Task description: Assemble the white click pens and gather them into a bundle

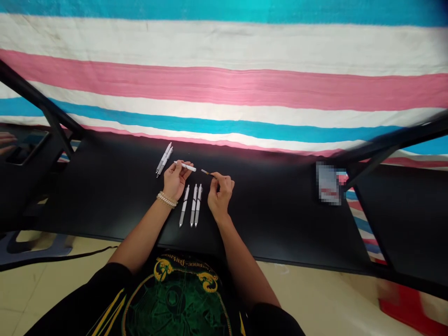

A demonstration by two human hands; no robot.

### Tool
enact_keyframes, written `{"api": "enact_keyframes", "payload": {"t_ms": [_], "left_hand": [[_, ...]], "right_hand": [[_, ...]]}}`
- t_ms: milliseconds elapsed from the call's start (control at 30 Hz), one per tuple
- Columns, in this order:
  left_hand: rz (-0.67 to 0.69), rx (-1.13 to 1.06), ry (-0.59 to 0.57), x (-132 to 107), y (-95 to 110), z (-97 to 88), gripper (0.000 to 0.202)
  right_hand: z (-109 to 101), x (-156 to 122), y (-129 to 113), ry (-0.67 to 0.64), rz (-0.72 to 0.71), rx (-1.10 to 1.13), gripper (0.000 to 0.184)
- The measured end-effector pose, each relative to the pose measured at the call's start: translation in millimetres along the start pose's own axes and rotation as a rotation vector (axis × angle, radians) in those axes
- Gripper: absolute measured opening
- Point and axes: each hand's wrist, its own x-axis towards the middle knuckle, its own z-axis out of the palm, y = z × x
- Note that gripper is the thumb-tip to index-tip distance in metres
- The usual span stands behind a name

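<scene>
My left hand is closed around a white pen barrel, its end pointing right. Just to the right, my right hand pinches a thin pen refill with a pale end and a darker part near the fingers. A small gap separates the refill from the barrel. Below and between the hands lie three white pens with grey grips, one pen apart from a close pair. Two more white pens lie side by side beyond my left hand.
All this is on a black table with a striped cloth hanging behind it. A blurred-out item lies at the right. Black metal bars stand at both sides. At the far left, another person's hand is near a dark flat device.
</scene>
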Motion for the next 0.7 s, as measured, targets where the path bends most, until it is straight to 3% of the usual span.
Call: {"api": "enact_keyframes", "payload": {"t_ms": [233, 433, 700], "left_hand": [[-0.051, -0.068, -0.053, 16.3, -0.1, 19.7, 0.017], [-0.121, -0.084, -0.072, 21.7, -4.4, 14.6, 0.017], [-0.175, -0.11, -0.119, 23.2, -7.1, 18.1, 0.015]], "right_hand": [[10.6, 14.2, -1.4, -0.003, -0.022, 0.028, 0.024], [16.2, 16.2, 6.8, 0.105, 0.064, 0.043, 0.023], [15.4, 15.8, 2.8, 0.016, 0.038, -0.015, 0.022]]}}
